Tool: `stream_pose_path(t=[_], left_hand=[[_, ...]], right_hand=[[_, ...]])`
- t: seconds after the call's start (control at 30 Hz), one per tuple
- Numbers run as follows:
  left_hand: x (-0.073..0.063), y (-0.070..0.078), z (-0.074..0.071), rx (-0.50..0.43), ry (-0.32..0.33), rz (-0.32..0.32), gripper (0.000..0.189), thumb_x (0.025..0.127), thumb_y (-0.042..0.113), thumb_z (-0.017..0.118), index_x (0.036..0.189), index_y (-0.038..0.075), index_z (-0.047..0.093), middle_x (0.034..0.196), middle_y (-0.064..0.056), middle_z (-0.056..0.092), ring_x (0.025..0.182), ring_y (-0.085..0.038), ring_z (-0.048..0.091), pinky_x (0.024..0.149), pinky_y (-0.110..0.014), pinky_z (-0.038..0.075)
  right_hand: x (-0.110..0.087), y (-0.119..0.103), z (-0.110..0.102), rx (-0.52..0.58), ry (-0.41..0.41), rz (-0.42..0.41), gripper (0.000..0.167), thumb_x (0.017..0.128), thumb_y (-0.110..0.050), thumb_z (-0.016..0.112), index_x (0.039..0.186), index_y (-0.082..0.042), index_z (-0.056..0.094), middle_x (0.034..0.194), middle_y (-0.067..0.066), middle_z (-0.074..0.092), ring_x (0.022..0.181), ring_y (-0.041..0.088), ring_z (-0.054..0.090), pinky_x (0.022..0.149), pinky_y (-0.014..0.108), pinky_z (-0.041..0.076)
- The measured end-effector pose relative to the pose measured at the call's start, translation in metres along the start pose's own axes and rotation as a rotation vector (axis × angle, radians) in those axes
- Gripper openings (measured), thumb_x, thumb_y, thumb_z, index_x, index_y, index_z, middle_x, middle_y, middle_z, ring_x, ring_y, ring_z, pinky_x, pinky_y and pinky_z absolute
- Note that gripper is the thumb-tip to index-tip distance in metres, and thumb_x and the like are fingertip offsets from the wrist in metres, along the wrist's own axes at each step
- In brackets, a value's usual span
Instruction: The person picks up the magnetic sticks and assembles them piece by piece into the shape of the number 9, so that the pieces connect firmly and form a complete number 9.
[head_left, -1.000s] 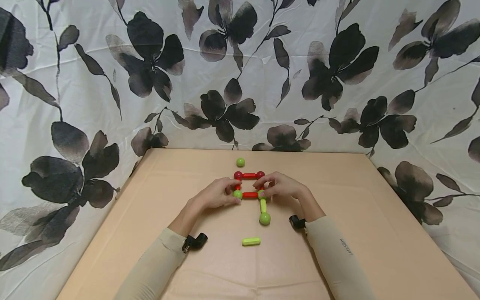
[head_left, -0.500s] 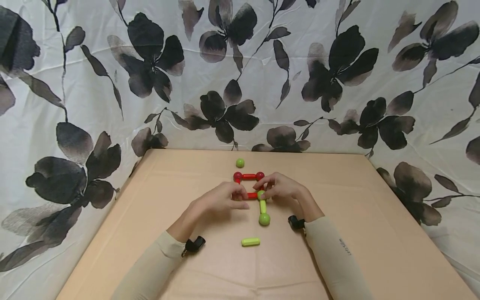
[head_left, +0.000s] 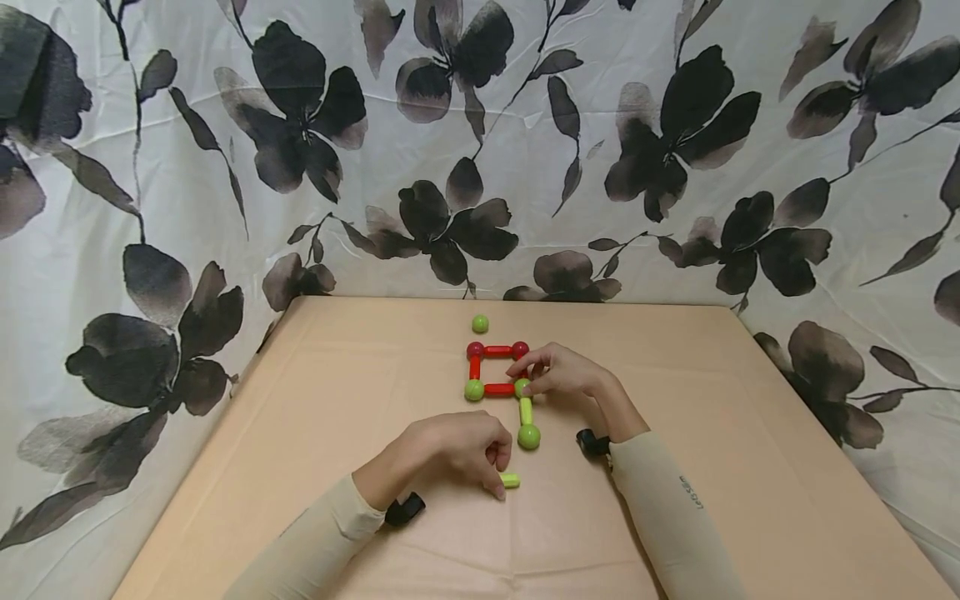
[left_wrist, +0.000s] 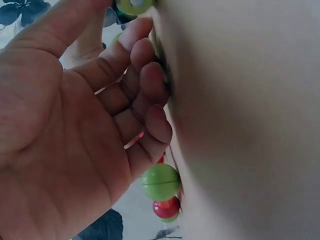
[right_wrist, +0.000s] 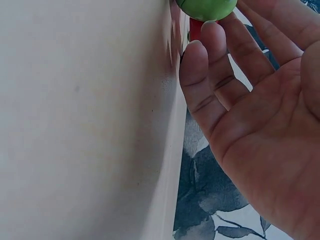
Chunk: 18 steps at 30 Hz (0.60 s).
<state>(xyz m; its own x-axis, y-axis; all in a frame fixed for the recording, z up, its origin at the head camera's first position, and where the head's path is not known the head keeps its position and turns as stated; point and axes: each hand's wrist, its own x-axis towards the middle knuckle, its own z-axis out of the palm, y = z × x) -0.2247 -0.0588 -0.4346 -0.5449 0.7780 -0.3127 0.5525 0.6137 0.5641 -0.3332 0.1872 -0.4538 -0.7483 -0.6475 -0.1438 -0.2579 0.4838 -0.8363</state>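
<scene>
In the head view, a square of red sticks [head_left: 498, 389] with ball corners lies mid-table, two balls red and two green. From its near right corner a light green stick [head_left: 526, 410] runs toward me, ending in a green ball [head_left: 528, 437]. My right hand [head_left: 562, 372] holds the green corner ball [right_wrist: 207, 7] with thumb and fingertips. Nearer me, my left hand [head_left: 461, 447] pinches a loose light green magnetic stick [head_left: 511, 481] between thumb and index finger. The left wrist view shows its round metal-centred end [left_wrist: 134, 5]; the other fingers curl beside it.
A single green ball [head_left: 480, 323] lies beyond the square, near the table's far edge. The tan table [head_left: 637, 517] meets a hanging floral cloth [head_left: 555, 167] at the back and sides. Black wrist cameras [head_left: 405, 509] sit on both cuffs.
My left hand has left the square's near left corner and come toward me to the loose green stick, covering part of it. The right hand has stayed at its corner ball.
</scene>
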Motion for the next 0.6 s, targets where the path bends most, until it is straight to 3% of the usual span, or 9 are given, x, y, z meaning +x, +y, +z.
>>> stream_pose_path(t=[0.17,0.4,0.6], left_hand=[[0.000,0.003,-0.003,0.028,-0.004,-0.025,0.021,0.084,0.028,0.086,0.078,0.023,0.066,0.071,0.013,0.061,0.067,-0.002,0.054,0.063,-0.020,0.044],[0.003,-0.011,-0.016,0.004,0.135,-0.037,0.020,0.093,0.031,0.079,0.083,0.020,0.066,0.072,0.008,0.061,0.065,-0.005,0.053,0.062,-0.021,0.043],[0.008,-0.016,-0.017,0.006,0.186,-0.026,0.020,0.094,0.031,0.078,0.083,0.020,0.066,0.070,0.007,0.059,0.063,-0.006,0.051,0.061,-0.022,0.041]], right_hand=[[0.001,0.001,-0.001,0.009,0.000,-0.002,0.033,0.088,-0.009,0.082,0.121,-0.009,0.078,0.110,0.003,0.075,0.090,0.026,0.059,0.080,0.034,0.046],[0.002,0.003,-0.002,0.018,-0.004,-0.008,0.032,0.090,-0.009,0.081,0.121,-0.008,0.077,0.110,0.005,0.075,0.090,0.027,0.059,0.082,0.036,0.046],[0.002,0.003,-0.003,0.019,-0.008,-0.011,0.033,0.090,-0.009,0.081,0.122,-0.008,0.077,0.110,0.006,0.075,0.091,0.028,0.059,0.082,0.036,0.046]])
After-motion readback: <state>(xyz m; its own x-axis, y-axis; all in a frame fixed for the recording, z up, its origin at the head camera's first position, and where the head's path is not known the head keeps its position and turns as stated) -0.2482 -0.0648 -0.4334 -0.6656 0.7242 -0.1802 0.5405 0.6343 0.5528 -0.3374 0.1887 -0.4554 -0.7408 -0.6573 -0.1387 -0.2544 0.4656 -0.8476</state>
